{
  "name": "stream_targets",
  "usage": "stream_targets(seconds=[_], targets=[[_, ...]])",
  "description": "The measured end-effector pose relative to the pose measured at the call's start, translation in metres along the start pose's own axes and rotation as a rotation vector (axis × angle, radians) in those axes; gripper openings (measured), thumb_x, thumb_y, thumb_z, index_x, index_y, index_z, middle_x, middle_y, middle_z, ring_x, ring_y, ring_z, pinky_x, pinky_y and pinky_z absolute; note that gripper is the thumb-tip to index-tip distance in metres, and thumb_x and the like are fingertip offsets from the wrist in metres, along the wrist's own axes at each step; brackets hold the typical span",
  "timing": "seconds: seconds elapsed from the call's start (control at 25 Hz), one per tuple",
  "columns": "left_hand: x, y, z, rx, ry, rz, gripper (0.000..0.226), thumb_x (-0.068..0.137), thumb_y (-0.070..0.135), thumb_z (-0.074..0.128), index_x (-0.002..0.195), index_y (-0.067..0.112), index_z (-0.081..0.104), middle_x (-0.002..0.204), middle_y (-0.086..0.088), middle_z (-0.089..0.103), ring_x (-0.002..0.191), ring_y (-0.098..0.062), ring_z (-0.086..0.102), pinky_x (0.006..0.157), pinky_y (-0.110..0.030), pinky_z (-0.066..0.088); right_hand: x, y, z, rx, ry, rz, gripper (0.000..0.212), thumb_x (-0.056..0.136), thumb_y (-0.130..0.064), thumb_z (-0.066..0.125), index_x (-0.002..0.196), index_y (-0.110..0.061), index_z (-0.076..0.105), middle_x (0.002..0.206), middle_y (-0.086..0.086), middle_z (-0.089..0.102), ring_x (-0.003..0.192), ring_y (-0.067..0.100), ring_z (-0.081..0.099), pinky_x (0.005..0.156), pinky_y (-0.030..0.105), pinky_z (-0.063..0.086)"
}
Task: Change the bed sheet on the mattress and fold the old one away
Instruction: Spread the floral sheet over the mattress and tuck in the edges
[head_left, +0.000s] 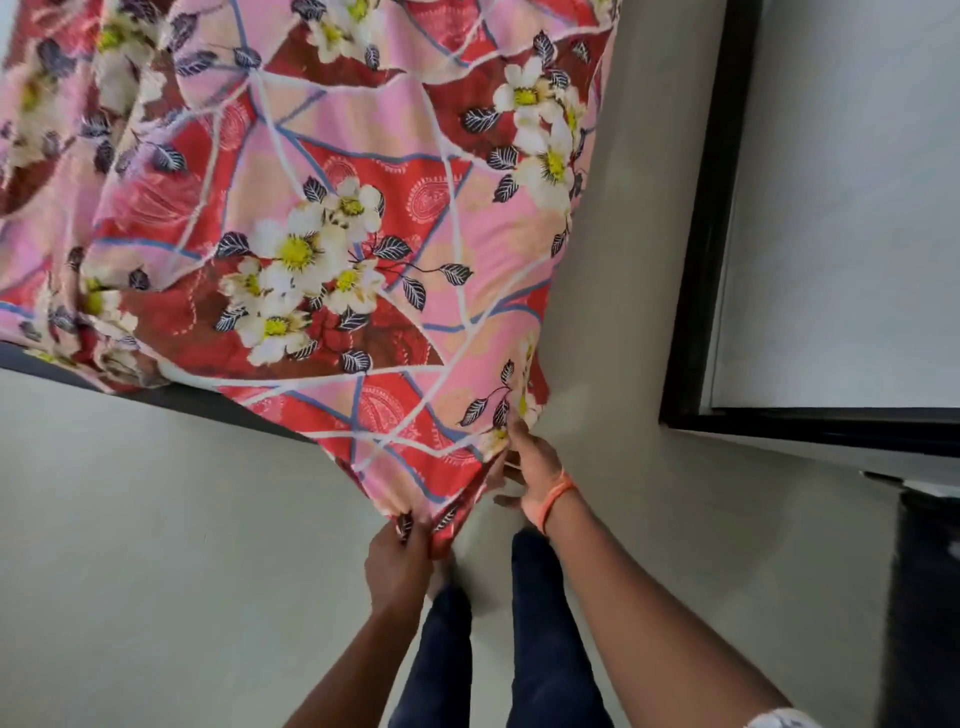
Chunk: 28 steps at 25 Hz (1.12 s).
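Red-and-pink floral bed sheet (332, 223) drapes rumpled over the bed's corner.

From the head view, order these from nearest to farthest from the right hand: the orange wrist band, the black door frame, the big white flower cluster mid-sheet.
1. Orange wrist band, on the right hand's own wrist.
2. White flower cluster, up and left on the floral sheet.
3. Black door frame, up and right, about as far as the cluster; too close to call.

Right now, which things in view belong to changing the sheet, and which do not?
Part of the job: floral sheet; left hand and right hand, both gripping its corner; dark bed edge.
Not part: black-framed door; orange wrist thread; floor.
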<state>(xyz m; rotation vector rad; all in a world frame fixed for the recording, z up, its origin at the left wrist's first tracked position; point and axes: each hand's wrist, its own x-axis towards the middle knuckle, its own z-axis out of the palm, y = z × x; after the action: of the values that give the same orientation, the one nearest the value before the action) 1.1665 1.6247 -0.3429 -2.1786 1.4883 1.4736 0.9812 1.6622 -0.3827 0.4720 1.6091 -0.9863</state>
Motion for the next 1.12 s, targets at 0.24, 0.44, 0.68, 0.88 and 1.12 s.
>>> stream_targets(seconds=[0.24,0.44,0.68,0.88,1.12], targets=[[0.009,0.005,0.01,-0.213,-0.192,-0.454,0.021,0.081,0.016,0.07,0.097,0.005,0.06,0.083,-0.017,0.063,0.068,-0.031,0.063,0.063,-0.038,0.057,-0.007,-0.005,-0.008,-0.334,0.47,-0.201,0.027,0.095,-0.03,0.058,0.082,-0.007,0.062,0.093,0.016,0.07,0.083,0.028,0.065,0.068,0.033,0.049],[0.016,0.01,-0.034,-0.099,-0.199,-0.248,0.02,0.082,0.017,0.063,0.067,0.004,0.06,0.061,-0.011,0.058,0.063,-0.032,0.064,0.06,-0.036,0.053,-0.037,-0.025,0.024,-0.276,0.775,-0.013,0.039,0.097,-0.023,0.052,0.127,0.002,0.045,0.127,0.024,0.054,0.116,0.042,0.054,0.092,0.048,0.044],[0.013,0.037,-0.134,-0.176,-0.155,-0.072,0.019,0.091,0.012,0.05,0.071,0.012,0.051,0.069,-0.008,0.049,0.062,-0.025,0.063,0.056,-0.028,0.044,-0.104,-0.029,0.118,-0.849,0.632,-0.393,0.042,0.088,-0.021,0.06,0.126,-0.01,0.047,0.132,0.016,0.047,0.118,0.038,0.05,0.093,0.05,0.042],[0.004,0.062,-0.264,-0.316,-0.002,-0.013,0.015,0.092,0.012,0.048,0.079,0.009,0.056,0.073,-0.006,0.055,0.063,-0.023,0.063,0.059,-0.03,0.048,-0.184,-0.05,0.227,-0.682,0.386,-0.372,0.022,0.087,-0.023,0.058,0.106,-0.014,0.056,0.114,0.01,0.063,0.104,0.033,0.06,0.09,0.042,0.049],[0.04,0.088,-0.367,-0.431,0.123,-0.008,0.016,0.093,0.013,0.05,0.078,0.01,0.057,0.078,-0.008,0.059,0.072,-0.025,0.063,0.066,-0.035,0.054,-0.216,-0.088,0.357,-0.785,0.178,-0.502,0.007,0.085,-0.02,0.056,0.092,-0.02,0.058,0.097,0.004,0.065,0.091,0.029,0.061,0.083,0.038,0.052]])
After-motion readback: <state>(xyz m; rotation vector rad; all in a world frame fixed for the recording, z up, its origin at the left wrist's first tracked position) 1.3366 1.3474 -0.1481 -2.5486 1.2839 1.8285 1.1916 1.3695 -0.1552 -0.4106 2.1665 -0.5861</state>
